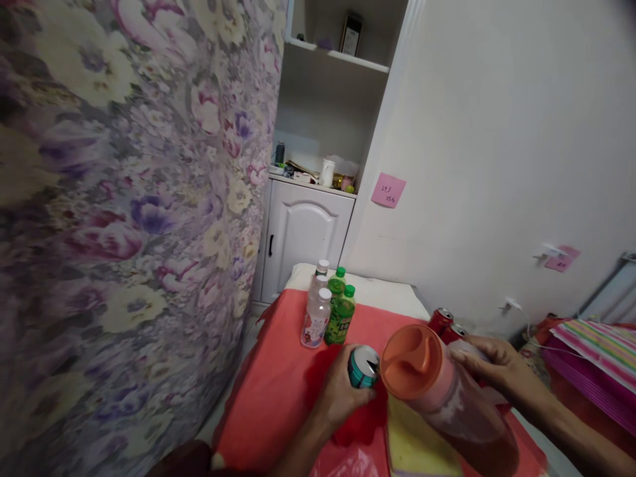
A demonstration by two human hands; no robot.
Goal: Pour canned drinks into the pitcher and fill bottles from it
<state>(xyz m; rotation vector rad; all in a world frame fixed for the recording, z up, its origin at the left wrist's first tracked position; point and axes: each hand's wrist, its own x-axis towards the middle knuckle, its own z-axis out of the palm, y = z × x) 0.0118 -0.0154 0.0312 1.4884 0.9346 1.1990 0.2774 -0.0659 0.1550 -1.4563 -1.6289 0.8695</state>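
Note:
My left hand (338,391) is wrapped around a teal drink can (362,368) with an opened silver top. In my right hand (501,371) is a clear pitcher (467,417) with an orange lid (411,361), tilted toward the can. Dark liquid shows inside the pitcher. Its lid is close beside the can's rim; I cannot tell whether they touch. Beyond my left hand stand several bottles: clear ones with white caps (317,321) and green ones with green caps (340,318). Red cans (440,320) stand behind the pitcher, partly hidden by it.
A red cloth (268,384) covers the table. A folded yellow cloth (417,437) lies under the pitcher, near a red plastic bag (355,457). A floral curtain (149,232) hangs at left. A white cabinet (308,225) stands behind; pink and striped fabric (596,358) is at right.

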